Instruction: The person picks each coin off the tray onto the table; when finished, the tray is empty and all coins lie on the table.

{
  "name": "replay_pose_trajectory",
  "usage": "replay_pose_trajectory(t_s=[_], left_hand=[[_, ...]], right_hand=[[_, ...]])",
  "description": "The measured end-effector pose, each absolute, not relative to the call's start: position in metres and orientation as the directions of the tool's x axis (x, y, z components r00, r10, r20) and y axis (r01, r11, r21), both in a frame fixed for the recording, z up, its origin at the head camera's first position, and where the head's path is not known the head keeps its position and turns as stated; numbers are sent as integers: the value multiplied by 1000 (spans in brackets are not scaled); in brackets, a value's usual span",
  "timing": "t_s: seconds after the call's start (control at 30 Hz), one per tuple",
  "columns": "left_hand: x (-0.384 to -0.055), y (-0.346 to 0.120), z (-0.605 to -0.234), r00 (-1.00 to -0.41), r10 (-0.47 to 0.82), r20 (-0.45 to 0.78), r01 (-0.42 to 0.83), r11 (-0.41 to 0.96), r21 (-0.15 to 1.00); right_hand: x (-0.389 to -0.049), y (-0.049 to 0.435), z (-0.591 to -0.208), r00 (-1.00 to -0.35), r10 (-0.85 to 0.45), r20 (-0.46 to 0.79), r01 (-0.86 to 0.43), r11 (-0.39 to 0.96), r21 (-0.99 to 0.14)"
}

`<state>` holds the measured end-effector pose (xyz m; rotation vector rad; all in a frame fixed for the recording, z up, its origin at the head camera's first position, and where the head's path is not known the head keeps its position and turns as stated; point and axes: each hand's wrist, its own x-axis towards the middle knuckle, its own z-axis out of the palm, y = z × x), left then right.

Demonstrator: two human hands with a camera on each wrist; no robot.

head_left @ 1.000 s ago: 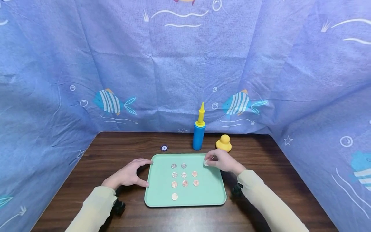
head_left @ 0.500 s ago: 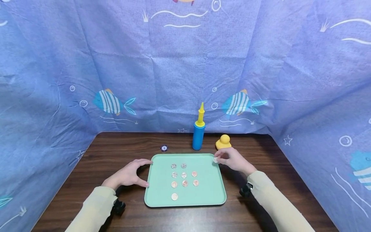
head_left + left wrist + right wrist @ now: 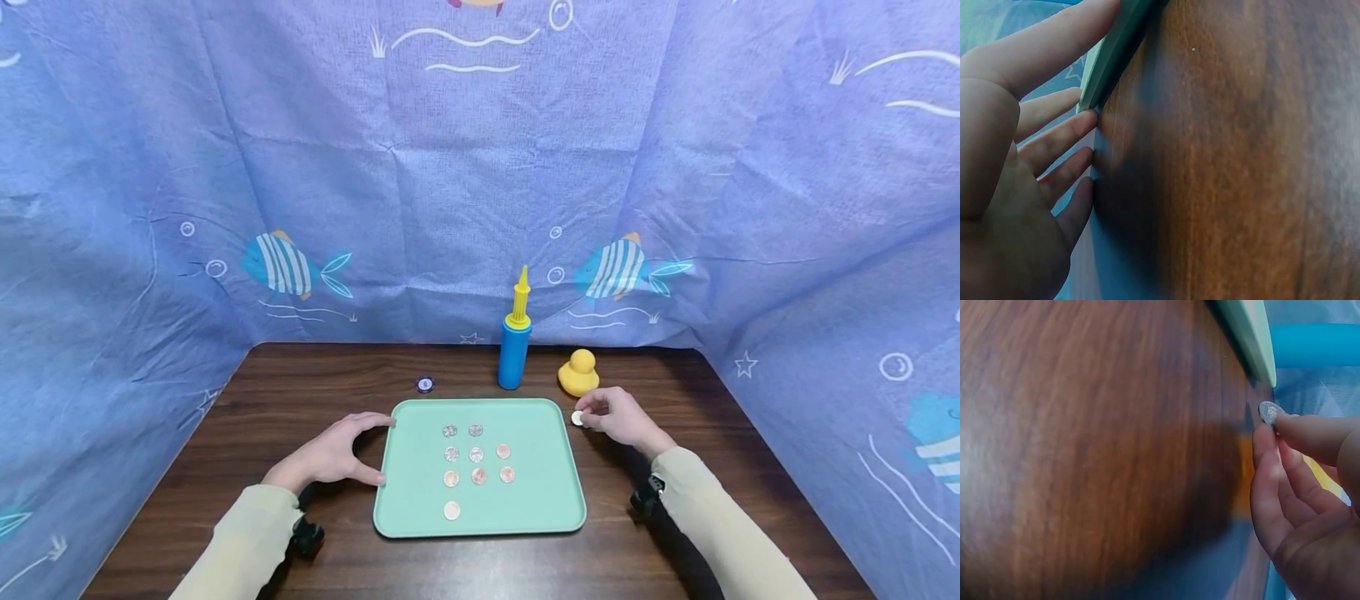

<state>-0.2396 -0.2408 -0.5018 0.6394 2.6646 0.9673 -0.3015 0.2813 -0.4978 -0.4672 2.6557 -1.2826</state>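
Observation:
Between thumb and fingertips my right hand pinches a silver coin, just past the right edge of the mint-green tray. My left hand spreads its thumb and fingers along the tray's left edge, fingertips at the rim. On the tray lie several silver coins in the upper rows and several copper coins below and to the right. One pale coin sits apart near the front edge. In the left wrist view the fingers are extended beside the tray's side.
Behind the tray stand a blue hand pump with a yellow nozzle and a yellow rubber duck, the duck close beyond my right hand. A dark poker chip lies at the back left. A blue fish-print cloth hangs behind the wooden table.
My right hand has carried the pinched coin rightward from above the tray's upper right corner to beyond its right edge. The left hand and the coins on the tray have stayed put.

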Motion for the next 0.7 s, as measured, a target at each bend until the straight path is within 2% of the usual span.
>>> replay_pose_trajectory(t_s=[0.13, 0.43, 0.7], left_hand=[[-240, -241, -503, -875, 480, -62, 328, 683, 653], [-241, -242, -504, -876, 478, -64, 323, 681, 657], [-241, -243, -506, -874, 480, -69, 322, 679, 659]], right_hand=[[-301, 282, -499, -934, -356, 18, -245, 604, -758], [-304, 277, -499, -916, -392, 86, -356, 696, -624], [-306, 275, -501, -913, -398, 96, -379, 733, -565]])
